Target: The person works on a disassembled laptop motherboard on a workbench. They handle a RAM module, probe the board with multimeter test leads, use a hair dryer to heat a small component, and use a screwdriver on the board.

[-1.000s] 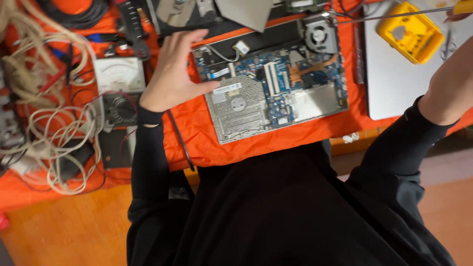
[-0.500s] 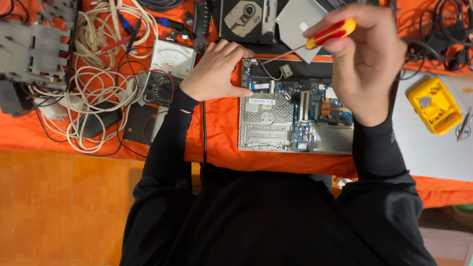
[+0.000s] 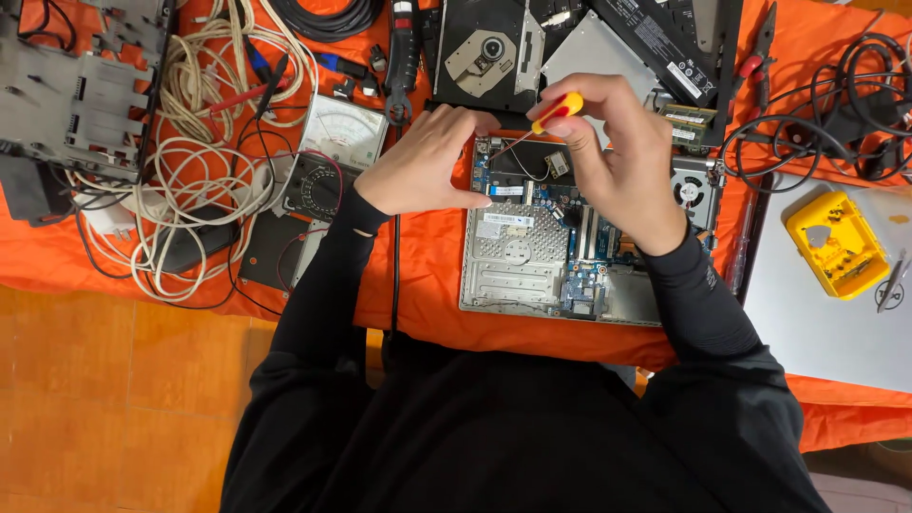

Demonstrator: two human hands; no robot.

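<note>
Right hand (image 3: pixel 617 161) clamped on slim red-and-yellow-handled screwdriver (image 3: pixel 543 125), tip slanting down toward the upper left corner of the opened laptop base with blue circuit board (image 3: pixel 570 242). Left hand (image 3: pixel 423 161) rests flat, fingers loosely together, at the base's left edge, gripping nothing. Step judged: working a small fastener. Yellow plastic bit case (image 3: pixel 836 242) lies well right of the base.
</note>
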